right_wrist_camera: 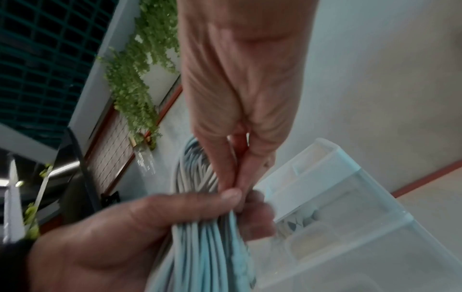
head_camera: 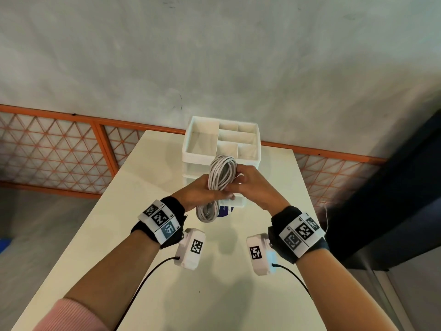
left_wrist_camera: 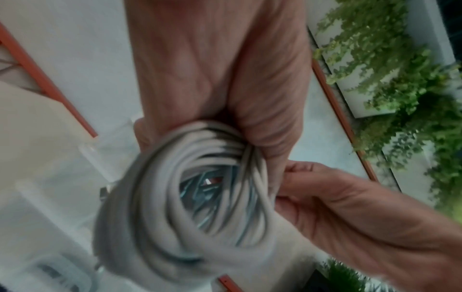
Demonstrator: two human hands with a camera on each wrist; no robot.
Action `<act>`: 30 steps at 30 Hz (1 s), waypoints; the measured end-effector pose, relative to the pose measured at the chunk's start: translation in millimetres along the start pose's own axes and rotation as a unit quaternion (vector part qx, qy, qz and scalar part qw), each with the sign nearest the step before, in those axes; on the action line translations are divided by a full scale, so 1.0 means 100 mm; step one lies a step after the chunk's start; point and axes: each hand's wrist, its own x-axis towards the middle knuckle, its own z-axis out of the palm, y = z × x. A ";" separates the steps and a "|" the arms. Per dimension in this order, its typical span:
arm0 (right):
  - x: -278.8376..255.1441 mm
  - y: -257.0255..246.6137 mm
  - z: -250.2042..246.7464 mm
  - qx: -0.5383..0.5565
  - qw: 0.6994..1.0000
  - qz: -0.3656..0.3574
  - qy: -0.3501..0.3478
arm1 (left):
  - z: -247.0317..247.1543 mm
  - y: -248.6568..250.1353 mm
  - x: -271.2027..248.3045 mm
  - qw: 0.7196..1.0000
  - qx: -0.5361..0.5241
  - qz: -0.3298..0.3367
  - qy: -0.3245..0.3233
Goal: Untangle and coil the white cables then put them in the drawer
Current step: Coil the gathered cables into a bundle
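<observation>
Both hands meet above the white worktop (head_camera: pixel 148 235), raised in front of a white drawer organizer (head_camera: pixel 222 142) whose top tray is split into compartments. The left hand (head_camera: pixel 202 193) has its fingers and thumb wrapped round the middle of a coiled white cable (head_camera: pixel 220 175), the bundle standing roughly upright with loops showing above and below the grip. The right hand (head_camera: pixel 253 187) comes in from the other side, forearm angled inward, its fingertips (right_wrist_camera: pixel 235 177) pinching the coil's strands just beside the left thumb (right_wrist_camera: pixel 225 195). Marker bands and wrist cameras sit on both forearms.
</observation>
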 end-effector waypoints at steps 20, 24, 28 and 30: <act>-0.02 0.15 0.14 0.029 0.982 0.068 -0.174 | 0.10 0.16 -0.06 0.990 -0.115 -0.004 0.082; -0.01 0.04 0.15 -0.018 0.975 0.058 -0.214 | 0.09 0.12 -0.08 0.991 -0.091 0.012 0.102; 0.00 0.00 0.17 -0.025 0.976 0.072 -0.204 | 0.07 0.11 -0.07 0.991 -0.082 0.017 0.102; 0.01 -0.02 0.18 -0.005 0.981 0.075 -0.180 | 0.08 0.10 -0.06 0.993 -0.067 0.029 0.097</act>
